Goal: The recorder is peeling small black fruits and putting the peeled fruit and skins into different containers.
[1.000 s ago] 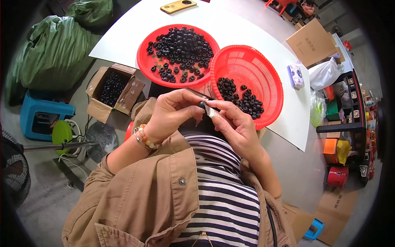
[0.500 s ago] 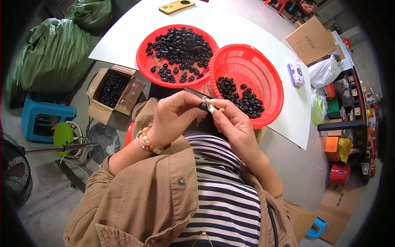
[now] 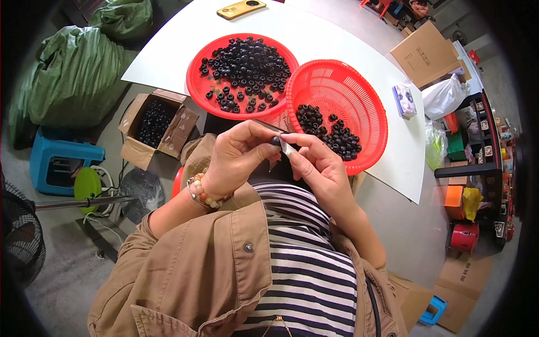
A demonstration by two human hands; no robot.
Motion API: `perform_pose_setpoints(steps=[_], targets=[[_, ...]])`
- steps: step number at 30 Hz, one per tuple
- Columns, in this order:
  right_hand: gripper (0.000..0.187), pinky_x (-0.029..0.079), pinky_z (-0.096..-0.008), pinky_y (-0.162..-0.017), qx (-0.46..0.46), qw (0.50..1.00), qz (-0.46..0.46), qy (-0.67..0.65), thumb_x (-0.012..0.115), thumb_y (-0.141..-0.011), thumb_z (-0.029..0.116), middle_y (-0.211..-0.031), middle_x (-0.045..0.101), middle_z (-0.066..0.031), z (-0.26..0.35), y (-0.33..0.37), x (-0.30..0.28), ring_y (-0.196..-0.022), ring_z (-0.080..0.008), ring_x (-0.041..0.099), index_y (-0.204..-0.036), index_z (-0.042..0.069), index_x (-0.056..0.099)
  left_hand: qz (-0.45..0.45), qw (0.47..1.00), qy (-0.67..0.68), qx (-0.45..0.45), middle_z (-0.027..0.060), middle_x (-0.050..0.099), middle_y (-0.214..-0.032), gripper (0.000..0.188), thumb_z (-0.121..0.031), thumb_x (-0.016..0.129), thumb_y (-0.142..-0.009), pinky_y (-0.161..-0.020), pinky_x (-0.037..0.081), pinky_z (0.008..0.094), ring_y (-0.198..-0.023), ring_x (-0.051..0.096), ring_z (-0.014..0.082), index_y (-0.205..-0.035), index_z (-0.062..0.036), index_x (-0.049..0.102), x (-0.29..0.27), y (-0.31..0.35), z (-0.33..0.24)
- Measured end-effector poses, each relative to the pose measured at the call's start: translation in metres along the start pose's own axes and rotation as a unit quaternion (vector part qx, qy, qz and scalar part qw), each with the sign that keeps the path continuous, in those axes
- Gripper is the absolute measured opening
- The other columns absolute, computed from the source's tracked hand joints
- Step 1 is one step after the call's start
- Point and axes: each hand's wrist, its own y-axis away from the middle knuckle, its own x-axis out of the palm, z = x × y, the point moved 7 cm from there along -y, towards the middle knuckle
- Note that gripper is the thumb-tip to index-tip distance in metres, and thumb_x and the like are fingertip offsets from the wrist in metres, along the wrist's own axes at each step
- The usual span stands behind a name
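Observation:
Between the thumb and fingers of my left hand (image 3: 238, 153) is a small round black part (image 3: 275, 141). My right hand (image 3: 324, 168) pinches a small thin tool wrapped in white (image 3: 287, 149), its tip held against the black part; it looks like a little blade, though the fingers hide much of it. Both hands meet in front of my striped shirt, just off the table's near edge. Beyond them a shallow round red tray (image 3: 193, 84) holds many loose black ring-like parts (image 3: 247, 62). A deeper red plastic basket (image 3: 359, 95), overlapping the tray's right side, contains a smaller heap of similar parts (image 3: 337, 140).
The white table (image 3: 314, 33) carries a gold phone (image 3: 241, 9) and a tissue pack (image 3: 404, 102). At left stand an open cardboard box (image 3: 152, 122) of black parts, a blue stool (image 3: 62, 160), green sacks (image 3: 78, 78) and a fan (image 3: 22, 230). Shelving (image 3: 477, 140) lines the right.
Both hands stay in nearly the same place. The white-wrapped tool and the black part have shifted slightly between my fingers.

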Motion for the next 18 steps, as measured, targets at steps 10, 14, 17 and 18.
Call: perform_pose_setpoints(steps=[10, 14, 17, 18], targets=[[0.028, 0.041, -0.0196, -0.075, -0.009, 0.999, 0.005, 0.041, 0.051, -0.086, 0.007, -0.092, 0.059, -0.0054, 0.0090, 0.0034, 0.0013, -0.085, -0.0054, 0.051, -0.113, -0.001, 0.049, -0.011, 0.997, -0.054, 0.053, 0.0077, 0.060, -0.085, 0.014, 0.007, 0.055, -0.079, -0.060, 0.048, 0.0200, -0.070, 0.057, 0.0089, -0.093, 0.0041, 0.054, -0.0005, 0.0011, -0.0055], [0.028, 0.041, -0.0195, -0.074, -0.004, 0.999, 0.008, 0.039, 0.051, -0.086, 0.006, -0.092, 0.058, -0.0052, 0.0101, 0.0038, 0.0009, -0.085, -0.0052, 0.050, -0.112, -0.002, 0.049, 0.000, 0.998, -0.058, 0.039, 0.0074, 0.058, -0.091, 0.017, 0.005, 0.057, -0.079, -0.068, 0.049, 0.0218, -0.079, 0.057, 0.0100, -0.096, 0.0035, 0.054, -0.0016, 0.0024, -0.0040], [0.028, 0.041, -0.0193, -0.073, 0.012, 0.999, 0.014, 0.037, 0.051, -0.086, 0.007, -0.091, 0.058, -0.0047, 0.0096, 0.0045, 0.0000, -0.084, -0.0048, 0.050, -0.113, -0.002, 0.049, 0.008, 0.997, -0.068, 0.034, 0.0072, 0.057, -0.094, 0.019, 0.004, 0.058, -0.079, -0.073, 0.049, 0.0226, -0.083, 0.057, 0.0106, -0.097, 0.0031, 0.054, -0.0013, 0.0026, -0.0037], [0.028, 0.041, -0.0193, -0.073, 0.015, 0.999, 0.014, 0.034, 0.051, -0.086, 0.007, -0.090, 0.058, -0.0045, 0.0090, 0.0045, -0.0002, -0.084, -0.0046, 0.050, -0.113, -0.002, 0.049, 0.008, 0.997, -0.072, 0.035, 0.0072, 0.057, -0.093, 0.018, 0.004, 0.058, -0.079, -0.072, 0.049, 0.0226, -0.082, 0.057, 0.0105, -0.097, 0.0032, 0.054, -0.0012, 0.0026, -0.0039]])
